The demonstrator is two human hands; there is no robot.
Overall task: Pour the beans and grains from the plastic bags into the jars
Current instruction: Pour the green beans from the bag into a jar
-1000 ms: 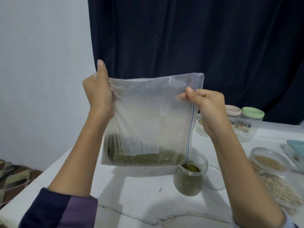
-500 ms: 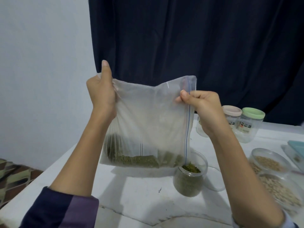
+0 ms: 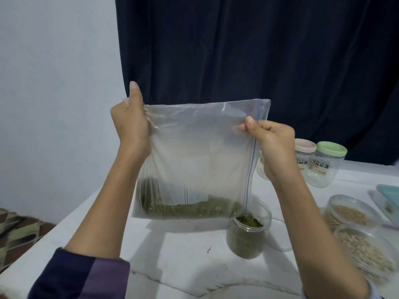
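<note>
A clear zip bag (image 3: 198,156) hangs sideways above the white table (image 3: 183,262), its blue zip line running down the right edge. Green beans lie along its lower edge. My left hand (image 3: 130,124) grips the bag's upper left corner, thumb pointing up. My right hand (image 3: 269,139) pinches the upper right part near the zip. Under the bag's lower right corner stands an open clear jar (image 3: 246,238), nearly full of green beans. The bag's corner hangs just above the jar's mouth.
Two lidded jars, one pink-capped (image 3: 303,156) and one green-capped (image 3: 326,165), stand at the back right. Two open jars of pale grains (image 3: 347,212) (image 3: 367,251) lie at the right. A teal lid (image 3: 388,195) sits at the far right. Dark curtain behind.
The bag's top edge, slack half a second ago, is pulled flat and level again. My right hand has moved slightly right and the beans have spread along the lower edge.
</note>
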